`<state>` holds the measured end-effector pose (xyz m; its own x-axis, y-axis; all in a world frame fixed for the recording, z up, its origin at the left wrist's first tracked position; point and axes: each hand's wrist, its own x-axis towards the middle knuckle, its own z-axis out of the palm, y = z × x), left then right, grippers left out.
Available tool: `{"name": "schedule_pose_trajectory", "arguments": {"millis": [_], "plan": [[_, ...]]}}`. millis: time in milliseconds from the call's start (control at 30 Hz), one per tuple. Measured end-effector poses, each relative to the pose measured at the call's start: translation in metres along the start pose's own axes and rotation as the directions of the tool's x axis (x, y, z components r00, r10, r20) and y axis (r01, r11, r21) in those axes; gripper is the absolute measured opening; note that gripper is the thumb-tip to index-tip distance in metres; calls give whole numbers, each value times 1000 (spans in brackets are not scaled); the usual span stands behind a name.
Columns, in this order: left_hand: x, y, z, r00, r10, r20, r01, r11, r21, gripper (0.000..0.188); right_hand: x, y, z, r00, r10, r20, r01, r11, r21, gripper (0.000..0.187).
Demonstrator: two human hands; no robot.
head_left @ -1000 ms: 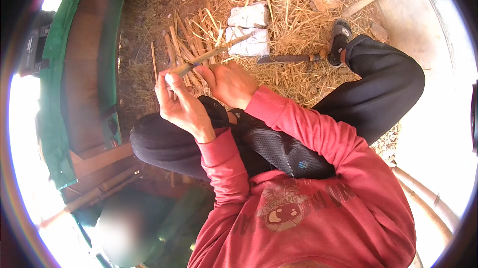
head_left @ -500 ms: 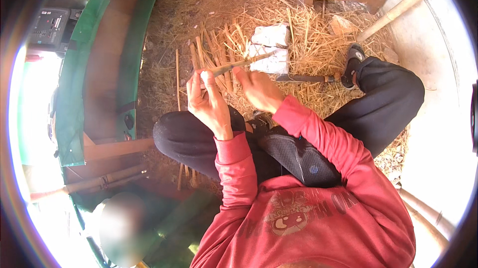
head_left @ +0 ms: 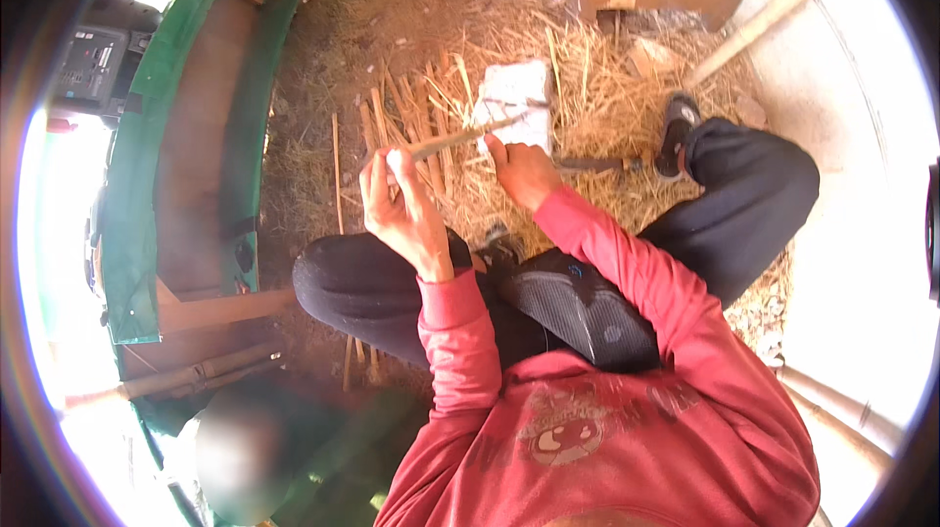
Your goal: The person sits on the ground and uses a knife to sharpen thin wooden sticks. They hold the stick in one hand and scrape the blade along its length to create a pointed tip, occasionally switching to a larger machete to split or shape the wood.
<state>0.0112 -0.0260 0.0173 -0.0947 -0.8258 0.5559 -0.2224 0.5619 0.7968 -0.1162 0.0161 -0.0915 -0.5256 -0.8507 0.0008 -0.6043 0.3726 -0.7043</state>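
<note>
My left hand (head_left: 403, 209) pinches a thin, pale wooden stick (head_left: 443, 142) between thumb and fingers. The stick slants up to the right, its darker tip passing in front of a white block-like bundle (head_left: 514, 86). Close under the stick is my right hand (head_left: 526, 172), its fingers curled closed and the thumb side near the wood. What my right hand grips is too small or hidden to make out. A large knife (head_left: 594, 164) with a dark blade lies on the straw to the right of my right hand.
Several split sticks (head_left: 411, 111) lie side by side on the straw-strewn ground (head_left: 343, 67). My bent knees frame the work. Green-edged wooden boards (head_left: 201, 135) stand left, a bamboo pole (head_left: 774, 13) leans right, and a blurred person (head_left: 240, 454) is at lower left.
The right hand has moved a little right along the stick, away from the left hand. The left hand still pinches the stick. The whole view has shifted slightly.
</note>
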Motion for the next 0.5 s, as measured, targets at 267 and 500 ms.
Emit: {"name": "schedule_pose_trajectory", "arguments": {"millis": [267, 500], "plan": [[-6, 8, 10, 998, 35, -47, -33, 998, 45, 17, -35, -72, -38, 962, -227, -150, 270, 851, 450, 54], [5, -3, 3, 991, 22, -132, -12, 997, 77, 19, -22, -66, -8, 995, -94, -43, 100, 981, 169, 54]]}}
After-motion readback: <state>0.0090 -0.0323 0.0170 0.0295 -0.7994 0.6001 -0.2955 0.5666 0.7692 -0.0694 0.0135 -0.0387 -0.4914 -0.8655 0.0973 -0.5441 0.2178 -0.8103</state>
